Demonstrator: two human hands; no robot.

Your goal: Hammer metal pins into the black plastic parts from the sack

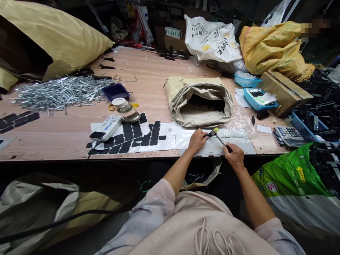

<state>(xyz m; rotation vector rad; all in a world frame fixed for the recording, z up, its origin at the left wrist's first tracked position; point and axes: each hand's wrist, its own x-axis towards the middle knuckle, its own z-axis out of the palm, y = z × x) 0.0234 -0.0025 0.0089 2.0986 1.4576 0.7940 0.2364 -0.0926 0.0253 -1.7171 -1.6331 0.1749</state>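
Note:
My left hand [197, 140] rests on the table's front edge and pinches a small black part [208, 134] between its fingers. My right hand [233, 156] grips the handle of a small hammer [219, 138], whose yellow-green head lies against that black part. Both hands sit on white backing sheets [175, 139] that carry black adhesive pads [132, 136]. Just behind the hands, an open beige sack [199, 101] lies on its side, dark inside.
A heap of silver metal rods [58, 92] covers the left of the wooden table [148, 78]. A white handheld device [106, 127], tape roll [120, 102], blue trays [259, 99], a cardboard box [285, 92], a calculator [288, 134] and bags surround the spot. A green sack [292, 184] stands at right.

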